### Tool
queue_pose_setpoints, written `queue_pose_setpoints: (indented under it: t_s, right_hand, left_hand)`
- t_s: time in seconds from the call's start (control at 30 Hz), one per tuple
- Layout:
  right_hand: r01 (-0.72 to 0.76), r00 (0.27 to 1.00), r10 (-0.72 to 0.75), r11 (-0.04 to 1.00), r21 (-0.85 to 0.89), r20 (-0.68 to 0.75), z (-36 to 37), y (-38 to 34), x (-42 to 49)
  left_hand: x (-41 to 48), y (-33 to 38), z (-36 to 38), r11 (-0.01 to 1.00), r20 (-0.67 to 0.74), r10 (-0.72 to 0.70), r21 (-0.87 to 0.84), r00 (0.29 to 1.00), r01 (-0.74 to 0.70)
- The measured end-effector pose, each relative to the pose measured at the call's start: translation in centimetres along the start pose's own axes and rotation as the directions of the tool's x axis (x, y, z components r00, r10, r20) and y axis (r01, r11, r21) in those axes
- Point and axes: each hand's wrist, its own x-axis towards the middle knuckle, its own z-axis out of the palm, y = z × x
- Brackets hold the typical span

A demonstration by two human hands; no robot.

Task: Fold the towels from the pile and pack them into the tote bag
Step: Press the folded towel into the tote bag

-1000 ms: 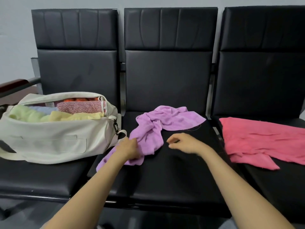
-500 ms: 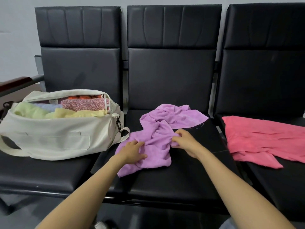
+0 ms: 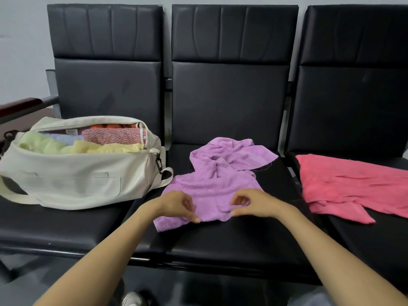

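Note:
A crumpled purple towel (image 3: 217, 180) lies on the middle black seat. My left hand (image 3: 176, 206) pinches its near edge between thumb and fingers. My right hand (image 3: 251, 203) pinches the same near edge a little to the right. A cream tote bag (image 3: 72, 180) stands open on the left seat, holding several folded towels in yellow, green, blue, pink and orange. A pink towel (image 3: 353, 184) lies spread and wrinkled on the right seat.
Three joined black padded seats (image 3: 220, 244) with tall backrests stand against a pale wall. A wooden armrest (image 3: 19, 104) sticks out at the far left. The bag's strap and black clip (image 3: 159, 163) hang toward the middle seat. A shoe (image 3: 132, 299) shows below.
Both hands have drawn the purple towel toward the seat's front edge and moved to its near edge, now pinching it close together. The towel lies wider across the seat.

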Motion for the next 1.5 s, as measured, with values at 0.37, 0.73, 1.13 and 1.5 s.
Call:
queue_pose_setpoints:
  t_s: [0.37, 0.73, 1.13, 1.5]
  right_hand:
    - [-0.056, 0.984, 0.107, 0.945, 0.321, -0.143, -2.3, -0.1, 0.1]
    - [-0.143, 0.987, 0.126, 0.969, -0.202, -0.098, -1.2, 2.4, -0.2]
    - [-0.336, 0.859, 0.266, 0.938, -0.09, -0.437, -4.4, 5.4, -4.2]
    - [-0.039, 0.649, 0.29, 0.936, 0.35, -0.704, -9.4, 0.0, -10.1]
  left_hand:
    - [0.5, 0.4, -1.0, 0.979, -0.329, 0.003, -0.193, 0.944, -0.071]
    - [1.2, 1.3, 2.1, 0.983, -0.188, 0.115, 0.164, 0.975, -0.084]
    - [-0.4, -0.7, 0.0, 0.993, -0.082, -0.051, 0.107, 0.995, 0.06]
    - [-6.2, 4.3, -6.1, 0.975, -0.712, 0.008, -0.151, 0.702, -0.165]
